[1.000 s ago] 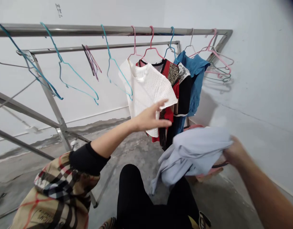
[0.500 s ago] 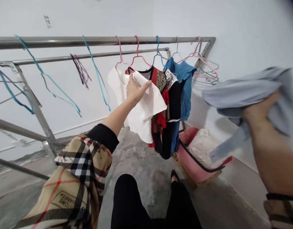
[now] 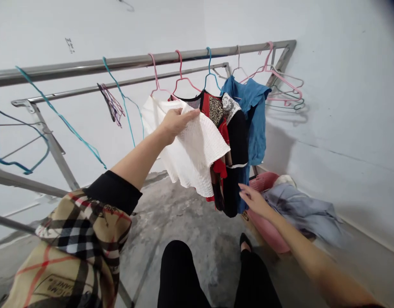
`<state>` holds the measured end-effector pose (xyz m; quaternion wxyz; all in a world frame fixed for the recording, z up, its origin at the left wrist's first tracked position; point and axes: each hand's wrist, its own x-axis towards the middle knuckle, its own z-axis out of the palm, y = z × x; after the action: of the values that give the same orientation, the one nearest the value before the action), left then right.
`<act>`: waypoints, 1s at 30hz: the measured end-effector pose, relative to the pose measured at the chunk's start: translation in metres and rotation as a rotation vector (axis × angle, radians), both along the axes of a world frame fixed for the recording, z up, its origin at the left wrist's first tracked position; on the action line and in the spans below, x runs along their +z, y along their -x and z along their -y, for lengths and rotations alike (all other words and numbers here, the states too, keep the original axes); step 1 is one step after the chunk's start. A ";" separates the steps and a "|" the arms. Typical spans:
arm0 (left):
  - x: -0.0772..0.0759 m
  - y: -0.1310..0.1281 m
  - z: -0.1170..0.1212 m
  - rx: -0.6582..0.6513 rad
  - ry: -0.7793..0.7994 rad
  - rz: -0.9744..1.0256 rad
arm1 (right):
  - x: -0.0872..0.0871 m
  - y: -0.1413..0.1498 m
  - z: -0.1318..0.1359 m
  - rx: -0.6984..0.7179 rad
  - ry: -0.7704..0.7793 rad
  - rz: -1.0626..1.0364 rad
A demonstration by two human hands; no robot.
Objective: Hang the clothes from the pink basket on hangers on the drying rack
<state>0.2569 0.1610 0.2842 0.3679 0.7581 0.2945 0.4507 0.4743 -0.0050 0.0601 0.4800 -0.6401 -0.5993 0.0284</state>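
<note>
My left hand [image 3: 177, 122] is closed on the white textured short-sleeved top [image 3: 197, 158], gripping it near the neckline and shoulder, thumb on the outside. A pink hanger [image 3: 155, 75] on the rail carries this top. Just behind it hang a red, black and patterned garment [image 3: 223, 167] on a red hanger and a black one with white lace at the shoulder [image 3: 237, 141]. My right hand [image 3: 255, 201] holds nothing; its fingers are apart, close to the lower edge of a blue garment [image 3: 256, 137]. A grey-blue garment [image 3: 299, 209] lies draped over the pink basket [image 3: 269, 233].
A metal drying rack [image 3: 78, 66] spans the view, with its side frame at left. Bare turquoise hangers [image 3: 60, 115] hang from it at left, and bare pink and green hangers [image 3: 288, 90] at right. White walls stand behind and at right; the floor is grey concrete.
My right hand has swung the grey-blue garment to the right, let it go over the basket and come back left. My left hand has taken hold of the white top.
</note>
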 end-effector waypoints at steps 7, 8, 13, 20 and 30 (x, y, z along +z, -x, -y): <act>0.006 0.014 0.022 -0.035 0.004 -0.011 | 0.095 0.049 -0.026 0.367 -0.385 -0.057; 0.006 0.016 0.026 -0.041 0.007 -0.015 | 0.110 0.059 -0.029 0.381 -0.412 -0.013; 0.010 0.034 0.044 -0.100 -0.012 -0.008 | 0.149 0.109 -0.041 0.277 -0.334 0.173; 0.020 0.062 0.080 0.004 -0.171 -0.173 | 0.150 0.145 -0.040 0.058 -0.063 0.387; -0.022 0.086 0.102 0.487 -0.980 -0.863 | 0.126 0.157 -0.045 0.202 -0.049 0.328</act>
<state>0.1705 0.0592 0.2618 -0.2781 0.8606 0.3384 0.2599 0.3172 0.0400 0.1858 0.3857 -0.5611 -0.7311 -0.0429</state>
